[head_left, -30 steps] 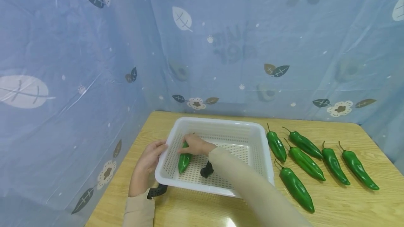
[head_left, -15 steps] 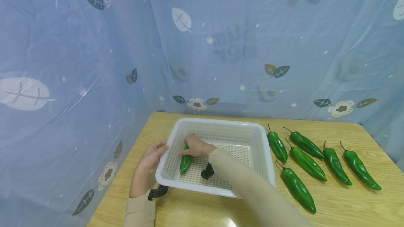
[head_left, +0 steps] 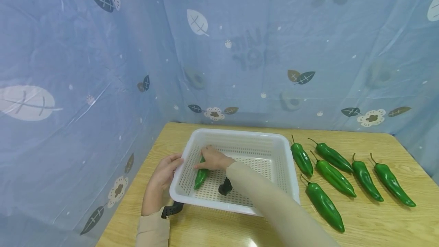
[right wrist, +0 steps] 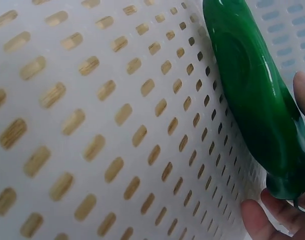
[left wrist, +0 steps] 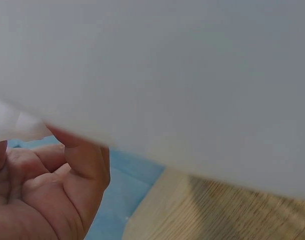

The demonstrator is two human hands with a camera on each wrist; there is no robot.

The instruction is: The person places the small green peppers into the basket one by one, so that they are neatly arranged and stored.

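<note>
A white perforated plastic basket [head_left: 240, 132] stands on the table. At its left side my left hand [head_left: 165, 171] grips the rim, thumb on top and fingers underneath; in the left wrist view the basket wall partly hides those fingers [left wrist: 87, 162]. Inside the basket, along its left wall, lies a long green pepper [head_left: 200, 180]. My right hand [head_left: 215, 158] reaches over its upper half. From the right wrist, the pepper [right wrist: 252, 85] rests on the slotted floor, its stem end close to my spread fingertips [right wrist: 255, 215], while the thumb [right wrist: 303, 95] stands slightly off its side.
Several more green peppers lie right of the basket, one of them [head_left: 302, 159] close to its right wall and another [head_left: 325, 207] nearer the front. The wooden table [head_left: 394, 220] meets a blue patterned curtain [head_left: 240, 68] at the back and left.
The pepper under my right hand has shifted slightly within the basket, and the thumb has moved a little on it. My left hand keeps its place on the rim.
</note>
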